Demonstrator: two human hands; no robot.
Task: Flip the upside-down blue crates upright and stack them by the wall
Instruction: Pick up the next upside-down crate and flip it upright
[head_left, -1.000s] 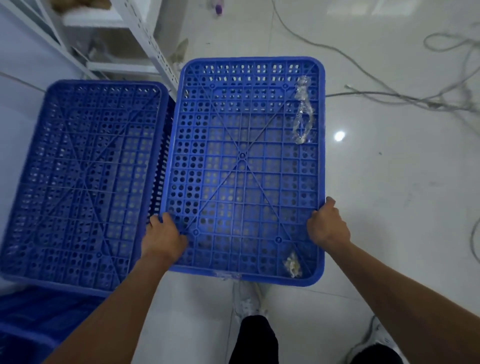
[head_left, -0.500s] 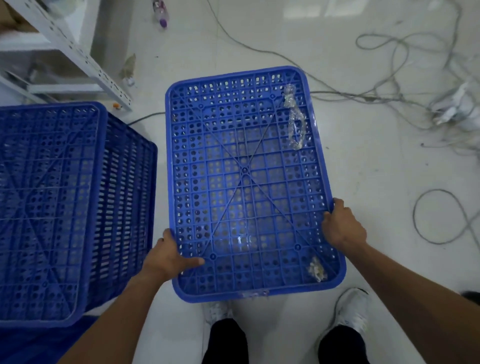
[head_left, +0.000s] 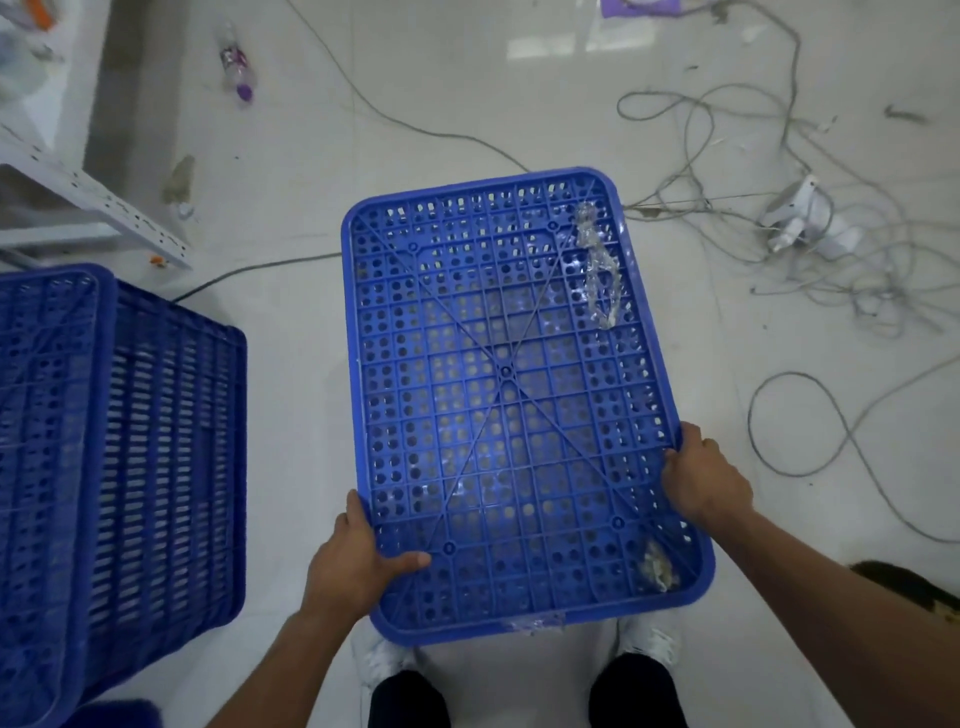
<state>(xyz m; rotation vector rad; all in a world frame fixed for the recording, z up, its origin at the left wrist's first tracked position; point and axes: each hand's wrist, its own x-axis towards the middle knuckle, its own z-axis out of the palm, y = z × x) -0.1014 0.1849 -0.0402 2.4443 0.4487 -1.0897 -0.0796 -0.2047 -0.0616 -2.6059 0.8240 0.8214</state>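
Observation:
I hold a blue perforated crate (head_left: 509, 395) upside down in front of me, its gridded base facing up, above the white floor. My left hand (head_left: 358, 561) grips its near left edge with the thumb lying on the base. My right hand (head_left: 704, 478) clasps its right edge. A strip of clear tape (head_left: 597, 270) clings to the base at the far right, and a crumpled scrap (head_left: 657, 566) sits at the near right corner. A second upside-down blue crate (head_left: 119, 447) stands on the floor at the left, apart from mine.
Tangled grey cables (head_left: 810, 244) and a white power adapter (head_left: 800, 218) litter the floor at the right. A white metal shelf frame (head_left: 93, 202) stands at the far left, with a small bottle (head_left: 236, 67) beyond it. My shoes (head_left: 649, 639) are under the crate's near edge.
The held crate has come away from the left crate and swung rightward, leaving a wide floor gap between them. Both hands keep their grip; the left thumb now lies on the base.

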